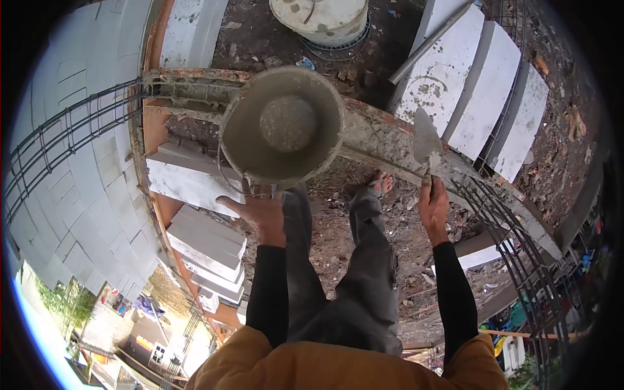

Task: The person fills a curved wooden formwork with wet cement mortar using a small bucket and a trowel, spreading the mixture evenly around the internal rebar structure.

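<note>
A round, mortar-smeared bucket [237, 140] sits over a narrow band of wet concrete [377, 133], its open mouth showing a grey patch at the bottom. My left hand [263, 214] is at the bucket's near edge, beside the wire handle [224, 170]; its thumb points out left and its fingers are partly hidden against the bucket. In my right hand [433, 208] is a pointing trowel [427, 138], gripped by its handle. The trowel's blade points away from me and lies over the concrete band, right of the bucket.
Rebar cages run off left [65, 133] and right [513, 237]. White blocks [448, 71] lie at the far right, and stacked blocks [208, 237] at the left. A mortar-stained drum [322, 19] stands beyond the bucket. Rubble-strewn soil [331, 234] lies around my legs.
</note>
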{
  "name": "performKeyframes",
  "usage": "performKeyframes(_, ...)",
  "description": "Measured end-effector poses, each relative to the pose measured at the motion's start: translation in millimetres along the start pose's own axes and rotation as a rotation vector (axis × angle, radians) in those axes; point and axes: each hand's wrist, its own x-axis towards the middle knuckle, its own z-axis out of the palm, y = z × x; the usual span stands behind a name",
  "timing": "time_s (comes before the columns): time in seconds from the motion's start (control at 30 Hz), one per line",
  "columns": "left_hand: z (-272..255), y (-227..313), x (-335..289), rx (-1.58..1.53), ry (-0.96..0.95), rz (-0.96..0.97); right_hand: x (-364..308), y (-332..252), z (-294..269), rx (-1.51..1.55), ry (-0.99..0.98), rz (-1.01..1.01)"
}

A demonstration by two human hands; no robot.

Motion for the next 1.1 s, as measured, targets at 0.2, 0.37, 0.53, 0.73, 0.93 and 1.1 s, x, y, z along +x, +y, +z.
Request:
performKeyframes(0.2,62.6,-38.9,-6.8,0.468,-0.410,0.551,5.6,-76.0,-58.2,-0.205,-0.093,-0.207)
performKeyframes(0.37,106.9,-37.9,-27.7,0.690,-0.367,0.721,74.0,-137.9,-51.9,-0.382,-0.087,-0.590)
performKeyframes(0.53,122.0,-22.7,-51.7,0.841,-0.445,1.024,97.8,-166.7,-17.6,-0.565,-0.179,-0.542)
performKeyframes(0.73,91.0,27.5,-27.3,0.773,-0.281,1.001,42.3,-211.8,38.0,-0.016,-0.690,-0.257)
performKeyframes(0.93,22.1,144.9,28.8,0.514,-0.011,0.854,5.3,-251.4,43.8,0.139,-0.618,-0.404)
performKeyframes(1.1,-75.2,232.9,39.7,0.826,0.153,0.810,17.3,-275.3,79.9,0.071,-0.404,-0.494)
